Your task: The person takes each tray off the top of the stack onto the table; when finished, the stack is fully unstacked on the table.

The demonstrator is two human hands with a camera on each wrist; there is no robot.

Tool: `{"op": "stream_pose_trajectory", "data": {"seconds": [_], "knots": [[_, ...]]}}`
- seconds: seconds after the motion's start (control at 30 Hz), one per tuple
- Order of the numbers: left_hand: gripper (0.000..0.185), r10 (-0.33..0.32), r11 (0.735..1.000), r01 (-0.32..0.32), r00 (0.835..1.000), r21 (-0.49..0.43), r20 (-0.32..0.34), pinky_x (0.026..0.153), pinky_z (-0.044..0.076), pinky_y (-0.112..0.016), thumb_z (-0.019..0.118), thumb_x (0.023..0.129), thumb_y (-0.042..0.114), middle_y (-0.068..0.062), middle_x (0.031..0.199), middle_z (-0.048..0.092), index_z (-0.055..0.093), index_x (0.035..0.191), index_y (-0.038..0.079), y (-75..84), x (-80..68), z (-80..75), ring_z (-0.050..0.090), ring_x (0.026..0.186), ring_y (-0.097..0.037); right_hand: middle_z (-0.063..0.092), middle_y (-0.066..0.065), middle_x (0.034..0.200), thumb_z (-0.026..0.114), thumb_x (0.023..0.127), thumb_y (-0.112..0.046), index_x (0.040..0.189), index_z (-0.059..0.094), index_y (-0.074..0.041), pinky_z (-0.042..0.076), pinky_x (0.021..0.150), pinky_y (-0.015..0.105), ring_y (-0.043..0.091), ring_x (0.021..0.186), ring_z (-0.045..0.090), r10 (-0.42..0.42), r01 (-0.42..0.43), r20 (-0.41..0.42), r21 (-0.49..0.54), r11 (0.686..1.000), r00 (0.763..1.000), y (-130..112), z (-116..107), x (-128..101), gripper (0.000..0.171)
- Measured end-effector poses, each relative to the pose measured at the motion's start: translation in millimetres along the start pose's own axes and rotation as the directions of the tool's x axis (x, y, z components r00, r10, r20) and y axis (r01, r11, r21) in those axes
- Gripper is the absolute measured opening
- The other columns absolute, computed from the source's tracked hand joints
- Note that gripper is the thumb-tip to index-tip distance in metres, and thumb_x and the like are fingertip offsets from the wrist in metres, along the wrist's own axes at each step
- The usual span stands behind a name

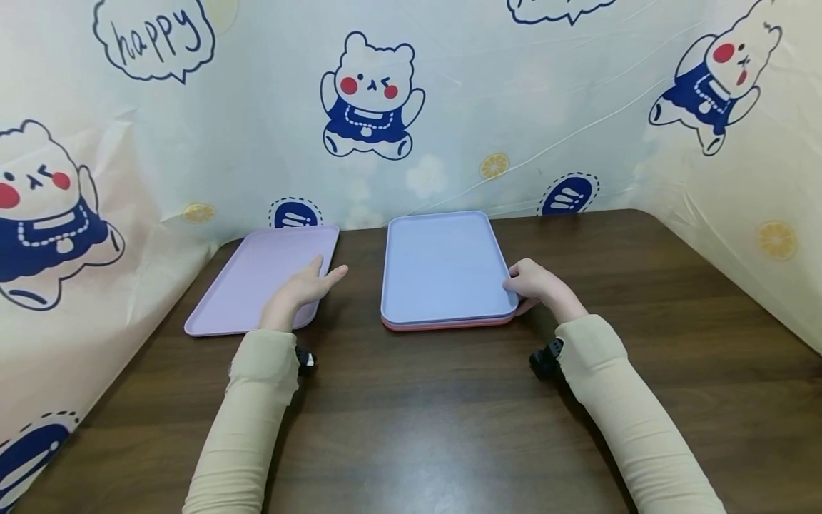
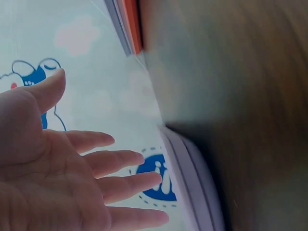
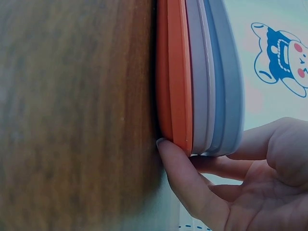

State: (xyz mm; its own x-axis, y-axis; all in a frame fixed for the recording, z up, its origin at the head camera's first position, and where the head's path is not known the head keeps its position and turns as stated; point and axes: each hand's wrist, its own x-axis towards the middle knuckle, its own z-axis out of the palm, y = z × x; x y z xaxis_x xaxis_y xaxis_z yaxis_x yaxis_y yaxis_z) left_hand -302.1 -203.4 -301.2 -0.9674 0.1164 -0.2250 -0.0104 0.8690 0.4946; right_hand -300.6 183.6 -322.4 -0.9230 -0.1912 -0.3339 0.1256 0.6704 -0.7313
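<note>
Under the right hand (image 1: 536, 284), stacked blue-topped trays (image 1: 443, 268)

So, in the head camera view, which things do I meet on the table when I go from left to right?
Pink tray → left hand at its right edge → blue tray on top of a stack → right hand at the stack's right edge.

A dark brown wooden table (image 1: 449, 414) carries two things directly: a pale lilac rectangular plastic tray (image 1: 257, 278) at the far left, and to its right, well apart, an orange plastic tray (image 1: 449, 325) at the bottom of a stack.
</note>
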Motion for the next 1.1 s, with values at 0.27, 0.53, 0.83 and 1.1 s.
{"op": "stream_pose_trajectory", "data": {"seconds": [0.27, 0.53, 0.83, 1.1], "knots": [[0.082, 0.021, 1.000, -0.020, 1.000, -0.023, 0.021, 0.116, 0.011, -0.053, 0.032, 0.097, 0.054, -0.023, 0.157, 0.002, -0.001, 0.150, 0.000, 23.7, 5.7, 13.9, 0.007, 0.143, -0.041, 0.056, 0.025, 0.107, 0.042, 0.095, -0.008, 0.125, 0.048, 0.013, 0.058, 0.071, 0.038, 0.024, 0.084, 0.062, 0.007, -0.007, 0.002, -0.009, 1.000, 1.000, -0.5, -0.3, -1.0, 0.037], [0.080, 0.041, 0.999, -0.041, 0.999, 0.002, 0.024, 0.117, 0.013, -0.051, 0.033, 0.097, 0.052, -0.022, 0.157, 0.007, 0.004, 0.150, -0.001, 41.0, 10.4, 27.0, 0.009, 0.144, -0.038, 0.056, 0.023, 0.102, 0.042, 0.096, -0.007, 0.120, 0.049, 0.014, 0.058, 0.069, 0.038, 0.022, 0.080, 0.062, -0.002, 0.002, 0.003, -0.006, 1.000, 1.000, -0.8, -1.9, -1.1, 0.034], [0.079, 0.044, 0.999, -0.045, 0.998, 0.010, 0.035, 0.116, 0.016, -0.051, 0.034, 0.097, 0.051, -0.021, 0.156, 0.012, 0.006, 0.150, 0.000, 53.9, 11.5, 33.6, 0.013, 0.144, -0.038, 0.057, 0.023, 0.102, 0.042, 0.095, -0.008, 0.122, 0.049, 0.014, 0.058, 0.070, 0.038, 0.022, 0.080, 0.062, -0.003, 0.003, 0.002, -0.002, 1.000, 1.000, 0.5, -1.1, -0.3, 0.035], [0.077, 0.051, 0.998, -0.053, 0.997, 0.045, 0.051, 0.116, 0.019, -0.050, 0.032, 0.098, 0.052, -0.023, 0.154, 0.019, 0.015, 0.148, -0.003, 64.2, 15.8, 40.8, 0.017, 0.143, -0.038, 0.057, 0.024, 0.102, 0.042, 0.095, -0.007, 0.121, 0.049, 0.014, 0.058, 0.069, 0.038, 0.022, 0.079, 0.062, -0.006, 0.006, 0.002, -0.004, 1.000, 1.000, 0.4, -1.8, -0.8, 0.035]]}}
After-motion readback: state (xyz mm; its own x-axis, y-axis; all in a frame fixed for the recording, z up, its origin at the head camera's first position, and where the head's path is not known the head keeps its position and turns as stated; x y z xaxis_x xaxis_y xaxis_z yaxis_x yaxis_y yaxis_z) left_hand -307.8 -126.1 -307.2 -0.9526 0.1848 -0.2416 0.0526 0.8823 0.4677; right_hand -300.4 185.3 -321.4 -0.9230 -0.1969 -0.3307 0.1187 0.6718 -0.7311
